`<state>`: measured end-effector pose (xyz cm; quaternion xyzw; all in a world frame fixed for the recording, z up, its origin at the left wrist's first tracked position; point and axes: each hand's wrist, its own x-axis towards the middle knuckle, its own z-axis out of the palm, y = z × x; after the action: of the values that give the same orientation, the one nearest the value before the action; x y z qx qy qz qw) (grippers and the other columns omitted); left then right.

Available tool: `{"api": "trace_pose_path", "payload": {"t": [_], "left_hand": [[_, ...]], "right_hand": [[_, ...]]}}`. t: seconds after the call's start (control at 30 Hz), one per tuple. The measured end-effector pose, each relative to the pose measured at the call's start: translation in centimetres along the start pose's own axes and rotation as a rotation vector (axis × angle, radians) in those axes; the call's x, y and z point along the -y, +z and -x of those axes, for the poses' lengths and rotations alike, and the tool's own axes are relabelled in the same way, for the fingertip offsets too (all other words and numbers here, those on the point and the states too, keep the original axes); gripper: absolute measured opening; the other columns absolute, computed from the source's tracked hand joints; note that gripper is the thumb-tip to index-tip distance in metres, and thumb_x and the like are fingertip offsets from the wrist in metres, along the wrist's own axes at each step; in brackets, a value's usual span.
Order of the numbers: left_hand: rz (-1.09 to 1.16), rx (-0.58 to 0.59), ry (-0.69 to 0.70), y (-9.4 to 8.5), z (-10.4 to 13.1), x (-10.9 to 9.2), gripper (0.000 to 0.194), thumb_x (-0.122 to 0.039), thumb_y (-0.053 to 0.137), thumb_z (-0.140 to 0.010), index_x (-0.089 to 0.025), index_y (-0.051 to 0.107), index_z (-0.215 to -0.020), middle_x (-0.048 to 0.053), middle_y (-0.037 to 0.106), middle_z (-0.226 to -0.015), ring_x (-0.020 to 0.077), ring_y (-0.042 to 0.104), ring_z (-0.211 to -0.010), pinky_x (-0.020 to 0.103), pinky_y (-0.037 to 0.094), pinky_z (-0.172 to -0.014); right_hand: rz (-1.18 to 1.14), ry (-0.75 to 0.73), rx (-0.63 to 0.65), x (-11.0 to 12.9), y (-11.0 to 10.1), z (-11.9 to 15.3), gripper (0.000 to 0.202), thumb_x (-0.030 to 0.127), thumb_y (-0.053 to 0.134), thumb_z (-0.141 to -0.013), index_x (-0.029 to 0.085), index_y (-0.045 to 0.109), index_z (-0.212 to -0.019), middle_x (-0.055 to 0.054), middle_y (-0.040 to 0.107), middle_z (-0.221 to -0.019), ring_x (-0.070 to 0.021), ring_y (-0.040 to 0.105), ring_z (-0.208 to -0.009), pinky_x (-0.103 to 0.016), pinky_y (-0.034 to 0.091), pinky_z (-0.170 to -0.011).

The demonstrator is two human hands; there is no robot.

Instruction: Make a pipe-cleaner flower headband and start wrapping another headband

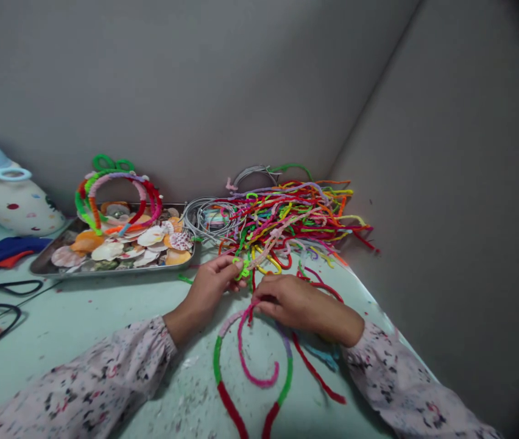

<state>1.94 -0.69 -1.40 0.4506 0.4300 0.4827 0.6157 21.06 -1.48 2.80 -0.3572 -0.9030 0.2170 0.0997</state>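
Head view: wrapped headband [250, 372] lies on the worktop near its front edge, top arc under both hands. Right hand [303, 305] pinches a pink pipe cleaner [253, 360] at the arc; left hand [211, 286] grips green strands of the pipe cleaner pile [291, 219] toward the back corner.
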Motion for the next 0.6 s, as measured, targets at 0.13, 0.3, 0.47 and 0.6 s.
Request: {"api": "trace_pose_path", "payload": {"t": [0.13,0.3,0.47,0.6], "left_hand": [[0.007,0.001,-0.005,0.0,0.0,0.0,0.022,-0.036,0.065,-0.078,-0.014,0.062,-0.080,0.001,0.061,-0.068,0.0101,0.058,-0.060,0.019,0.040,-0.054],[0.014,0.013,0.009,0.1,0.2,0.0,0.020,-0.034,0.064,-0.080,-0.015,0.061,-0.088,0.001,0.063,-0.066,0.0102,0.058,-0.059,0.019,0.041,-0.054],[0.095,0.040,0.045,0.6,0.5,0.1,0.027,-0.028,0.068,-0.077,-0.018,0.059,-0.100,0.002,0.065,-0.083,0.0123,0.061,-0.072,0.023,0.046,-0.065],[0.151,0.090,0.046,0.8,0.5,0.4,0.038,-0.019,0.073,-0.071,-0.018,0.056,-0.104,0.002,0.065,-0.088,0.0127,0.062,-0.078,0.023,0.046,-0.071]], "right_hand": [[-0.007,0.000,-0.053,-0.2,-0.3,0.0,0.017,0.018,0.052,-0.087,0.018,0.069,-0.088,-0.003,0.068,-0.082,-0.0135,0.059,-0.074,-0.023,0.040,-0.069],[-0.031,0.021,-0.198,0.0,-0.5,-0.2,0.021,0.016,0.050,-0.087,0.019,0.070,-0.092,-0.003,0.069,-0.087,-0.0140,0.061,-0.077,-0.024,0.042,-0.072],[-0.017,0.033,-0.365,0.1,1.0,-0.8,0.020,0.017,0.050,-0.087,0.019,0.069,-0.093,-0.004,0.069,-0.090,-0.0157,0.061,-0.083,-0.026,0.043,-0.075],[-0.008,0.054,-0.461,-0.3,1.5,-1.0,0.016,0.018,0.053,-0.086,0.019,0.068,-0.091,-0.004,0.069,-0.088,-0.0162,0.061,-0.083,-0.027,0.043,-0.075]]}}
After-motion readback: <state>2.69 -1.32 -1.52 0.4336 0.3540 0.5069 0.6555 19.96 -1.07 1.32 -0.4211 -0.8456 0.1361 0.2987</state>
